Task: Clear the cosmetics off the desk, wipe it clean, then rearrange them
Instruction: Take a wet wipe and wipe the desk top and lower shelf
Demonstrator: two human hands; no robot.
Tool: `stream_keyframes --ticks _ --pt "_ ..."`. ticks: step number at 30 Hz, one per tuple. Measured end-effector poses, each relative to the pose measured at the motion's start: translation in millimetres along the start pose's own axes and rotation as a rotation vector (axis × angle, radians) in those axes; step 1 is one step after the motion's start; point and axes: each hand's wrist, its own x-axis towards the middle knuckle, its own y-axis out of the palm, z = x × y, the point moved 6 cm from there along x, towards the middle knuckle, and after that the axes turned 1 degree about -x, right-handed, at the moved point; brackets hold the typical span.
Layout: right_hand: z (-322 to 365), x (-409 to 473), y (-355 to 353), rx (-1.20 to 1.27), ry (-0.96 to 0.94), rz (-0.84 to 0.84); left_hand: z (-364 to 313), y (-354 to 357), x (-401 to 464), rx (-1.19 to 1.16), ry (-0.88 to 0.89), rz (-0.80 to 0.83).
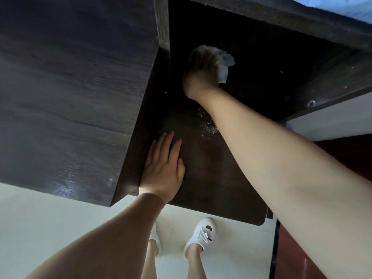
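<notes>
Two hands: right [199,77] grips tissue [223,61]; left [163,168] flat on desk [211,178].

- No text, label, brand, number or sign can be read anywhere in the picture.
- The dark worktop [211,178] carries no writing.
- The white shoes [201,236] at the bottom show no readable mark.

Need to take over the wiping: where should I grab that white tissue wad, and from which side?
Take the tissue wad by the crumpled tail that sticks out on the right of the right hand, coming from the right and above. The rest is bunched inside that hand's grip, and the desk wall blocks the left. The left hand lies flat nearer the front.
</notes>
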Motion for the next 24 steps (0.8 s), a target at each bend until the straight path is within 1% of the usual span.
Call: stream_keyframes --ticks 2,5,9,12,14,18,21,24 --pt "2.5 -2.6 1.2 -0.019 -0.086 -0.002 -0.2 0.4 -0.8 0.004 0.003 -0.005" --pt "5.4 2.1 -6.6 0.059 -0.220 0.069 -0.4 0.4 -1.0 0.015 0.007 -0.016" --pt "9.0 7.4 -22.1 0.205 -0.223 0.008 -1.3 0.9 -0.5 0.022 0.019 -0.021" --pt "10.9 -10.6 -16.2 0.294 -0.195 0.015 -0.5 1.4 -0.4 0.031 0.023 -0.029" --pt "15.7 -38.5 -2.7 0.239 -0.289 0.041 -1.4 1.4 0.2 0.028 0.029 -0.026" --pt "24.9 -107.4 27.9 0.208 -0.572 0.080 -1.0 1.5 0.5 0.028 0.017 -0.013" --pt "20.6 -94.6 16.3 0.186 -0.653 0.102 -1.3 0.7 0.3 0.028 0.019 -0.028" --pt "8.5 -79.9 1.3 0.263 -0.717 0.106 -1.2 0.6 -1.1 0.028 0.028 -0.042"
